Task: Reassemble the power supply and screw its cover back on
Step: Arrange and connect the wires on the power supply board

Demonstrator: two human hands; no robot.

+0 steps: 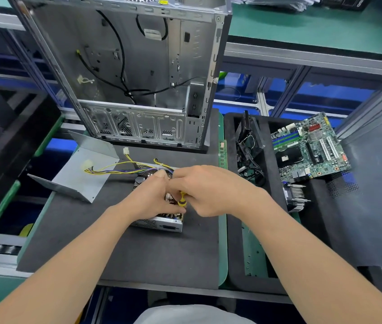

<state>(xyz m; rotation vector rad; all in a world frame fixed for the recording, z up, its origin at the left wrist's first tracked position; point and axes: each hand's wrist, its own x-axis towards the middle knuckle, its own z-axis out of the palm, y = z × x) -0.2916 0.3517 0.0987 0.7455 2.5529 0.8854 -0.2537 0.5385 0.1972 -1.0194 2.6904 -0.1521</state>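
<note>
The open power supply [162,224] lies on the dark mat [138,249] in the middle, its circuit board exposed and mostly hidden under my hands. Its yellow and coloured cables [124,168] run out to the left. The grey metal cover [84,174] lies apart on the mat at the left, tilted. My right hand [211,190] grips a small yellow-handled screwdriver [182,200] over the board. My left hand [152,198] rests on the power supply with its fingers curled beside the screwdriver; what they hold is hidden.
An empty computer case [138,73] stands upright behind the mat. To the right, a black tray [232,206] holds a motherboard [309,148], a heatsink [295,195] and black cables [248,146]. A memory stick [222,153] lies along the mat's right edge.
</note>
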